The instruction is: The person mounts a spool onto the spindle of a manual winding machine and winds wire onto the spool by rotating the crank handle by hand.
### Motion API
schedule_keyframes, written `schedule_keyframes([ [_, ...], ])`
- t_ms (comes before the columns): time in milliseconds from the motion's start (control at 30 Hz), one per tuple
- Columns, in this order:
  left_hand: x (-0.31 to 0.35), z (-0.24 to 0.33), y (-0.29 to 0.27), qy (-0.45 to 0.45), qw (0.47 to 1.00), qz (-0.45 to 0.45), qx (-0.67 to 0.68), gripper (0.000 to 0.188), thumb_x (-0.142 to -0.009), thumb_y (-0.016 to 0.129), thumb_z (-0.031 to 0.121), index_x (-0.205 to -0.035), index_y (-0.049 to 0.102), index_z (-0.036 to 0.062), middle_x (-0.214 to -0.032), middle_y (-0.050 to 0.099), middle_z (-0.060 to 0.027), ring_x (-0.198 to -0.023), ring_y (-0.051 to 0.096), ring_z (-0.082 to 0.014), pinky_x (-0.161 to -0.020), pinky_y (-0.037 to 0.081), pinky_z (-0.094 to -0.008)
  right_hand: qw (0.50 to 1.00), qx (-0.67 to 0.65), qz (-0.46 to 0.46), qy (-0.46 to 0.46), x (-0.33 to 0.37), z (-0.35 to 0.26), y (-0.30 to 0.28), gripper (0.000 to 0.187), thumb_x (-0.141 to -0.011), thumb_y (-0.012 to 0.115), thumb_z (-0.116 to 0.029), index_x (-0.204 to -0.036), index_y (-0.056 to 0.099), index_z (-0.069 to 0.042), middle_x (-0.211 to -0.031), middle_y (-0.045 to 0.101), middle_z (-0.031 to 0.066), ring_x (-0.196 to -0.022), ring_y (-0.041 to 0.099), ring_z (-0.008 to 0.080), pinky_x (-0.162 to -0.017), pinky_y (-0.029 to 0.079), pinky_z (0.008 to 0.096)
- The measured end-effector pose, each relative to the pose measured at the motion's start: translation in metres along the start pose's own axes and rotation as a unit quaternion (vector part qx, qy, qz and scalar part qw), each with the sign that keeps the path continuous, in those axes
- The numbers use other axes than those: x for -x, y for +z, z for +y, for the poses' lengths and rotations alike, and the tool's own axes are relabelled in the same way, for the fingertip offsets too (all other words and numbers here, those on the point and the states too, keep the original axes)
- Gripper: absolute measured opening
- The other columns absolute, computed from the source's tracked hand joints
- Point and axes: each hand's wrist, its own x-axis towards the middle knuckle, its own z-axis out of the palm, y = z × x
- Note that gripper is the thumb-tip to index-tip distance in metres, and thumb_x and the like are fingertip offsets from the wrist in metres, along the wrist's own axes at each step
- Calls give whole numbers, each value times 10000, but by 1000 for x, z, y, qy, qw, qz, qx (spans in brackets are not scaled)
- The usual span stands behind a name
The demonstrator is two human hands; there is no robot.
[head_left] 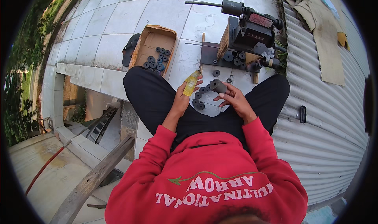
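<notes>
My left hand (180,99) is closed around a small yellow bottle-shaped thing (191,84) with a darker narrow tip, tilted up and away from me. In my right hand (237,101) is a dark grey hollow cylinder (219,86), pinched between thumb and fingers. The two hands are close together over the tiles between my knees, and the held things are apart. Below them several black ring-shaped rollers (200,105) lie in a loose curve. Another black roller (216,73) stands just beyond the cylinder.
A cardboard box (158,29) with several black rollers stands far left, beside a dark sandal (128,52). Far right is a black machine (254,35) with a counter and long shaft. Corrugated sheeting (323,125) runs along the right. A drop with a wooden beam (94,180) lies left.
</notes>
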Motion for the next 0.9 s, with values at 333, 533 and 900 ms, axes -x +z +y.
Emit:
schedule_keyframes([
  [333, -2, -1, 16, -98, 992, -79, -16, 547, -1051, 731, 151, -1562, 563, 57, -1493, 655, -85, -1329, 629, -153, -1101, 507, -307, 999, 28, -36, -13, -11, 21, -12, 520, -996, 772, -117, -1479, 611, -8, -1249, 753, 74, -1101, 734, 150, -889, 559, 282],
  [533, -2, -2, 20, -91, 992, -81, 23, 573, -1010, 754, 34, -1550, 562, 39, -1483, 658, -93, -1394, 602, -186, -1138, 494, -313, 983, 151, 47, -96, -12, 23, -13, 606, -910, 802, 23, -1488, 663, -94, -1070, 686, -29, -939, 623, 64, -844, 521, 230],
  [900, 4, -1, 25, -78, 993, -78, 53, 671, -958, 799, 3, -1566, 515, -1, -1487, 643, -119, -1367, 627, -228, -1127, 536, -350, 936, 253, 92, -228, -2, 17, -1, 583, -866, 747, 98, -1409, 730, -115, -1238, 683, 48, -1025, 632, 135, -887, 524, 273],
])
